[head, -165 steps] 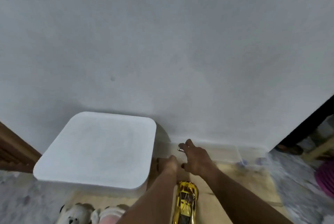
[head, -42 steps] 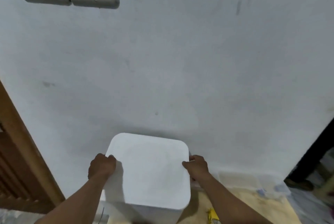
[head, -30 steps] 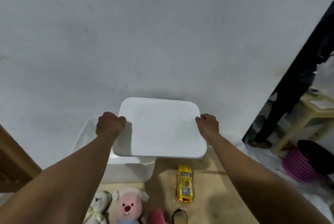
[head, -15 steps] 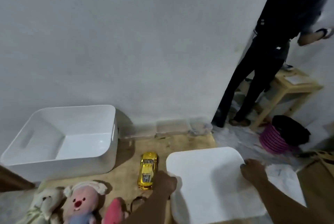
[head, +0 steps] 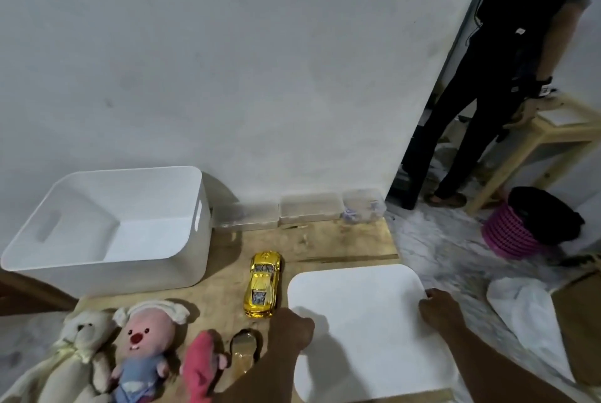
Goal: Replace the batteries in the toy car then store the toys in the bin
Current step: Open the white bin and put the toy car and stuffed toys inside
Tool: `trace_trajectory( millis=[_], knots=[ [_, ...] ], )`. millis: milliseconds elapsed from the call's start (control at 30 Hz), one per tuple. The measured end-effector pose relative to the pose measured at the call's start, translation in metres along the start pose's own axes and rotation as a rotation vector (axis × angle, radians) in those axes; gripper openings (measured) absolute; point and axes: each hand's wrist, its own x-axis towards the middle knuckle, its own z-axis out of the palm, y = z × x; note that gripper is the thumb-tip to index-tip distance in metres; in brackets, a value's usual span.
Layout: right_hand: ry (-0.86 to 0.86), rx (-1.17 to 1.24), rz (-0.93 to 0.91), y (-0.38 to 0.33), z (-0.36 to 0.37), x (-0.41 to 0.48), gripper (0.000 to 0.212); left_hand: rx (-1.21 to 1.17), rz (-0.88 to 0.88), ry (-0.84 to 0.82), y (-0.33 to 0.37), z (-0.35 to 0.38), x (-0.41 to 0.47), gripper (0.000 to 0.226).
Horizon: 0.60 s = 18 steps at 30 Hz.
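Observation:
The white bin stands uncovered against the wall at the left, with nothing inside. Its white lid lies low at the right, over the floor. My left hand grips the lid's left edge and my right hand grips its right edge. A gold toy car sits on the wooden board between bin and lid. A cream teddy bear, a pink plush in blue and a pink plush lie in front of the bin.
Clear plastic boxes line the wall base. A small clear item lies by my left forearm. A person in dark clothes stands in the doorway by a wooden table. A purple basket and white cloth lie at the right.
I lifted the lid off the bin with both hands and carried it right and down. The bin now stands uncovered. The view swung right and downward.

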Motion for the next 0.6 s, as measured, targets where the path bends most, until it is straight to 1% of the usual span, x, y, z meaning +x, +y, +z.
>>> trace_trajectory(
  millis=[100, 167, 200, 233, 267, 300, 333, 367, 467, 533, 567, 600],
  knots=[
    [0.019, 0.004, 0.027, -0.004, 0.002, -0.005, 0.041, 0.025, 0.038, 0.005, -0.001, -0.005, -0.003, 0.048],
    [0.121, 0.01, 0.025, -0.014, 0.005, -0.018, 0.046, 0.017, 0.079, 0.005, -0.002, -0.017, -0.009, 0.05],
    [0.208, 0.013, -0.018, -0.022, 0.005, -0.027, 0.044, 0.019, 0.105, 0.011, -0.002, -0.024, -0.012, 0.051],
    [0.305, 0.029, -0.122, -0.034, 0.009, -0.036, 0.04, 0.035, 0.136, 0.036, -0.004, -0.033, -0.014, 0.048],
    [0.365, 0.075, -0.253, -0.046, 0.014, -0.046, 0.036, 0.052, 0.159, 0.07, -0.007, -0.045, -0.017, 0.044],
    [0.379, 0.143, -0.37, -0.062, 0.022, -0.057, 0.029, 0.05, 0.181, 0.109, -0.011, -0.059, -0.019, 0.042],
    [0.35, 0.196, -0.449, -0.081, 0.029, -0.071, 0.021, 0.052, 0.2, 0.144, -0.017, -0.074, -0.021, 0.043],
    [0.303, 0.211, -0.518, -0.098, 0.037, -0.084, 0.017, 0.056, 0.232, 0.182, -0.023, -0.088, -0.021, 0.042],
    [0.097, 0.198, -0.751, -0.166, 0.067, -0.145, 0.024, 0.036, 0.247, 0.305, -0.055, -0.148, -0.018, 0.028],
    [-0.099, 0.197, -0.806, -0.204, 0.096, -0.183, 0.033, 0.024, 0.208, 0.411, -0.079, -0.188, -0.012, 0.023],
    [-0.183, 0.188, -0.83, -0.223, 0.114, -0.201, 0.033, 0.038, 0.192, 0.463, -0.094, -0.209, -0.008, 0.022],
    [-0.259, 0.163, -0.852, -0.24, 0.13, -0.223, 0.027, 0.061, 0.172, 0.497, -0.107, -0.23, -0.007, 0.023]
  ],
)
